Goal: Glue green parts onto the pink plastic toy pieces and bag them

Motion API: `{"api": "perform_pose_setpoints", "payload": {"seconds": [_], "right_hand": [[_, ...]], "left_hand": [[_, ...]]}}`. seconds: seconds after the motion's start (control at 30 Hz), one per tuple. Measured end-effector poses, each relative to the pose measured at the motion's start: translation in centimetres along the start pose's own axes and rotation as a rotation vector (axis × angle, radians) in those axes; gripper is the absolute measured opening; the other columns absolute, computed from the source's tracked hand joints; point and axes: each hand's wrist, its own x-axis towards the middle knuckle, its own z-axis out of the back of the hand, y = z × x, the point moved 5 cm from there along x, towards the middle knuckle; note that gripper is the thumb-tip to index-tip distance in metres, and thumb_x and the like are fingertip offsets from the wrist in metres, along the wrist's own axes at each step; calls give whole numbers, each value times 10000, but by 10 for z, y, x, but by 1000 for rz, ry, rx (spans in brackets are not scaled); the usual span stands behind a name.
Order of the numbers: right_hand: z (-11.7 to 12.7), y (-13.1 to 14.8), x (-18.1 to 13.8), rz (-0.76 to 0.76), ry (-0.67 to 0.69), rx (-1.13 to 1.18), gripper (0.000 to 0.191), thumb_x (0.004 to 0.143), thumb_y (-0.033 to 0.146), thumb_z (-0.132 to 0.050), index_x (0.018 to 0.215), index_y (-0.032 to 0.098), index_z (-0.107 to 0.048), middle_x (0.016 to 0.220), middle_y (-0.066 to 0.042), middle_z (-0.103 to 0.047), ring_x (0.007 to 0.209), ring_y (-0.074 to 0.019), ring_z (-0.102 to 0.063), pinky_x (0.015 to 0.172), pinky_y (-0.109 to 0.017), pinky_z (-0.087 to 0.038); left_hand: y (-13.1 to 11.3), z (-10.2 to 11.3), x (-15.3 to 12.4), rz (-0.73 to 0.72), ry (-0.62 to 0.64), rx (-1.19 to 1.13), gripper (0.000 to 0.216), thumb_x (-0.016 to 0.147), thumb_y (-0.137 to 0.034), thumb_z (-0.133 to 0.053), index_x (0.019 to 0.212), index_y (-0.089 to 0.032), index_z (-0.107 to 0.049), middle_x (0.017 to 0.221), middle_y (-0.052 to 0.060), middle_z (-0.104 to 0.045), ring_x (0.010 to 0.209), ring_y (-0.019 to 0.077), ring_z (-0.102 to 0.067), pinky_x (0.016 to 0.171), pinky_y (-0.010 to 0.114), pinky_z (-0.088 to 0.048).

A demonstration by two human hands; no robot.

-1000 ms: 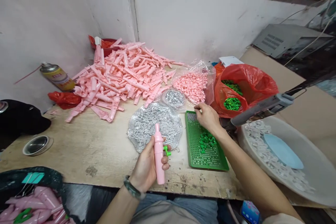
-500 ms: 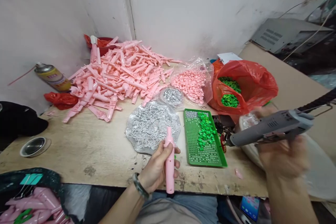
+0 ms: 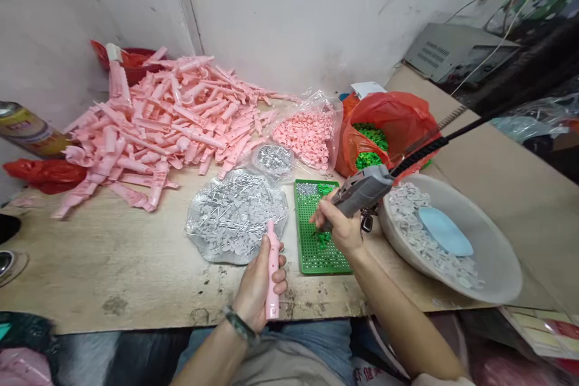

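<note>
My left hand (image 3: 265,277) is wrapped round a pink plastic casing (image 3: 274,271), held upright above the table's front edge with its narrow end pointing away. My right hand (image 3: 339,223) grips a grey electric screwdriver (image 3: 362,190), its cord running off to the upper right. The screwdriver's tip is hidden by my hand. Under it lies a green perforated tray (image 3: 312,259) holding small green parts (image 3: 323,240) and tiny metal screws (image 3: 307,189). Left of the tray, a clear bag (image 3: 235,217) spreads out with grey parts and metal pins.
Pink casing pieces (image 3: 167,120) are heaped at the back left beside a spray can (image 3: 31,129). Small pink parts (image 3: 307,132) fill a clear bag. A red bag (image 3: 407,117) holds green parts. At right stands a wide bowl (image 3: 502,271) of whitish parts with a blue scoop (image 3: 446,230).
My right hand has brought the screwdriver left, from beyond the bowl to over the green tray. The left hand keeps its hold on the pink casing. My view has swung right.
</note>
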Motion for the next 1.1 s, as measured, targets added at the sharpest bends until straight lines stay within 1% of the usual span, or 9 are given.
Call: {"api": "perform_pose_setpoints", "payload": {"seconds": [0.1,0.23,0.37,0.57,0.77,0.83,0.93,1.03,1.1], "right_hand": [[-6,-13,-27,-38,4,76,321,815,391,-731,749,220,-468,508,89,-466,376,-86,-425,413,-241,-418],[-8,-23,-50,-19,-56,103,362,813,420,-738,755,227,-437,540,91,-451,390,-73,-407,407,-227,-396],[-9,-28,-51,13,-83,111,356,826,410,-731,754,228,-433,539,95,-433,393,-70,-398,401,-216,-386],[-11,-27,-52,70,-43,142,291,862,360,-701,767,227,-460,532,95,-436,402,-74,-408,402,-213,-389],[-13,-28,-51,45,-37,96,318,846,389,-710,749,221,-459,558,82,-459,406,-74,-414,403,-222,-394],[-14,-19,-48,45,-44,99,320,834,375,-723,748,222,-455,564,82,-470,405,-76,-419,402,-224,-403],[-21,11,-49,87,-27,203,293,867,323,-689,751,231,-436,525,98,-442,399,-80,-399,410,-215,-411],[-36,45,-58,136,56,301,261,909,304,-633,766,238,-424,499,105,-423,400,-87,-386,438,-218,-423],[-46,60,-68,147,122,303,246,921,332,-617,792,245,-426,505,101,-430,412,-97,-408,457,-228,-426]], "left_hand": [[5,0,0,-24,-1,22,460,940,-568,-458,985,-132,-594,667,-36,-461,401,15,-342,337,124,-264],[11,-2,1,-48,20,68,492,892,-608,-525,988,-131,-602,672,-30,-479,421,28,-370,345,134,-282],[13,-4,1,-62,34,94,520,850,-634,-575,979,-131,-605,679,-34,-478,437,29,-372,351,131,-279],[14,-3,1,-70,37,74,544,820,-649,-606,983,-130,-605,670,-39,-473,444,30,-374,357,134,-281],[15,-3,2,-78,17,62,579,756,-682,-655,952,-141,-593,659,-40,-486,442,35,-379,359,140,-281],[16,-4,2,-96,17,64,594,734,-700,-661,932,-145,-585,653,-42,-486,445,40,-386,361,144,-286],[17,-6,1,-117,7,74,622,713,-730,-653,923,-149,-579,653,-42,-490,446,47,-392,363,155,-296],[20,-10,-2,-125,0,89,638,706,-763,-622,909,-160,-571,645,-43,-493,442,55,-388,365,168,-290],[21,-14,-5,-140,17,113,620,723,-780,-580,831,-170,-550,619,-43,-483,446,63,-387,374,179,-293]]}}
